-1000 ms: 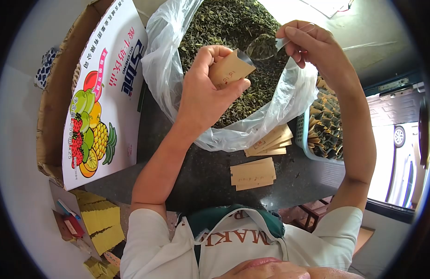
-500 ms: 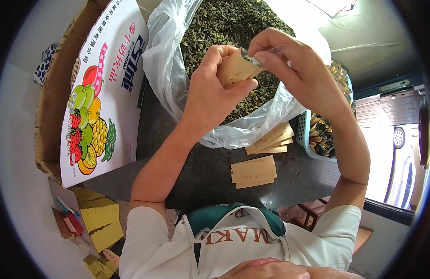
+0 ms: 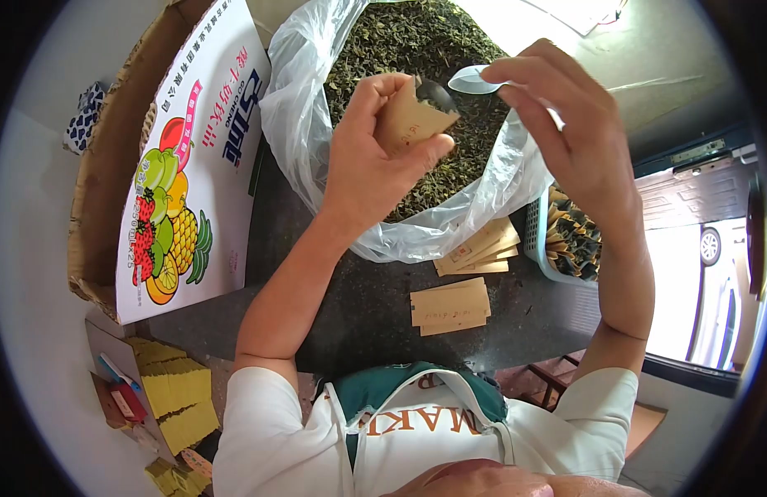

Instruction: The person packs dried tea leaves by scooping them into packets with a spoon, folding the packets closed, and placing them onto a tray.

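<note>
My left hand (image 3: 371, 157) grips a small brown paper packet (image 3: 410, 124), its mouth held apart and its dark inside showing. Between the thumb and fingers of my right hand (image 3: 566, 124) is a clear plastic spoon (image 3: 473, 80), its bowl just right of the packet's mouth and apart from it. Both hands are over a large clear plastic bag (image 3: 296, 108) full of dried green leaves (image 3: 416, 37). Whether the spoon holds any leaves I cannot tell.
Two stacks of flat brown packets, a nearer stack (image 3: 451, 306) and a farther stack (image 3: 483, 248), lie on the dark table (image 3: 333, 306). At right stands a light blue basket (image 3: 534, 236) of filled packets (image 3: 572, 236). A printed cardboard box (image 3: 197, 174) borders the left side.
My right hand has drawn the spoon out of the packet's mouth, up and to the right. The packet stays in my left hand, nearly in place.
</note>
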A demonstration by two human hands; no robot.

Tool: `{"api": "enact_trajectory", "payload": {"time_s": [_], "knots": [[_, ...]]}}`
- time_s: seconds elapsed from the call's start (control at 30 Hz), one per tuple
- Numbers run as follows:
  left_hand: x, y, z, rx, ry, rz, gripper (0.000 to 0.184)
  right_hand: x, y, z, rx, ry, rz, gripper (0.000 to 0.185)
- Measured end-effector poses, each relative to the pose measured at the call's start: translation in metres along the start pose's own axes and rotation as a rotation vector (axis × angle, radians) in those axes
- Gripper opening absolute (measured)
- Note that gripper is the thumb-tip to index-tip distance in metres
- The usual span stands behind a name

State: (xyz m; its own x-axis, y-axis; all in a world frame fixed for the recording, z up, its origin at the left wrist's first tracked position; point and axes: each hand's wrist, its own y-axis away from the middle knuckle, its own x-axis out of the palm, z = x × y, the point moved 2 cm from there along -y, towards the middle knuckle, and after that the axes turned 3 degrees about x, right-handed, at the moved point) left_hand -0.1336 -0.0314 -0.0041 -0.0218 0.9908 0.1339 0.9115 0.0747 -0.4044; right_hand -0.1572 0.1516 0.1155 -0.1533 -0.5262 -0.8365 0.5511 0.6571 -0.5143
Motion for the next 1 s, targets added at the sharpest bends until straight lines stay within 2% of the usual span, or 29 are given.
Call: {"api": "enact_trajectory", "payload": {"time_s": [0.07, 0.2, 0.27, 0.33, 0.43, 0.47, 0.6, 0.67, 0.7, 0.83, 0.87, 0.9, 0.97, 1.0], "knots": [[-0.003, -0.003, 0.007, -0.059, -0.038, 0.006, 0.053, 0.004, 0.006, -0.002, 0.033, 0.028, 0.031, 0.015], [0.004, 0.008, -0.019, 0.005, 0.023, 0.074, 0.053, -0.011, 0.014, 0.013, -0.042, 0.048, -0.03, 0.02], [0.009, 0.013, -0.026, -0.004, 0.222, 0.14, 0.054, -0.028, 0.023, 0.028, -0.057, -0.017, -0.08, 0.026], [0.01, 0.021, -0.032, -0.079, 0.28, 0.276, 0.057, -0.038, 0.042, 0.04, 0.042, -0.112, -0.061, 0.026], [0.028, 0.037, -0.043, -0.136, 0.298, 0.426, 0.06, -0.034, 0.071, 0.049, 0.001, -0.253, -0.064, 0.027], [0.034, 0.044, -0.046, -0.154, 0.297, 0.473, 0.062, -0.036, 0.083, 0.052, 0.066, -0.283, 0.042, 0.024], [0.071, 0.072, -0.048, -0.18, 0.359, 0.756, 0.071, -0.028, 0.147, 0.064, 0.148, -0.352, 0.04, 0.012], [0.093, 0.089, -0.042, -0.153, 0.201, 0.876, 0.076, -0.025, 0.179, 0.073, 0.199, -0.418, 0.009, 0.013], [0.102, 0.097, -0.04, -0.226, 0.117, 0.935, 0.081, -0.031, 0.192, 0.077, 0.226, -0.404, -0.016, 0.013], [0.156, 0.099, -0.047, -0.026, 0.02, 1.118, 0.081, -0.061, 0.253, 0.084, 0.427, -0.325, -0.128, 0.014], [0.169, 0.096, -0.047, 0.063, -0.011, 1.152, 0.082, -0.07, 0.271, 0.084, 0.53, -0.273, -0.246, 0.014], [0.181, 0.096, -0.045, 0.102, -0.085, 1.113, 0.077, -0.078, 0.29, 0.083, 0.634, -0.221, -0.364, 0.014], [0.208, 0.092, -0.035, 0.367, -0.388, 1.046, 0.063, -0.088, 0.326, 0.079, 0.824, -0.111, -0.475, 0.014], [0.229, 0.089, -0.036, 0.552, -0.472, 1.009, 0.051, -0.096, 0.346, 0.079, 0.978, -0.031, -0.457, 0.013]]}}
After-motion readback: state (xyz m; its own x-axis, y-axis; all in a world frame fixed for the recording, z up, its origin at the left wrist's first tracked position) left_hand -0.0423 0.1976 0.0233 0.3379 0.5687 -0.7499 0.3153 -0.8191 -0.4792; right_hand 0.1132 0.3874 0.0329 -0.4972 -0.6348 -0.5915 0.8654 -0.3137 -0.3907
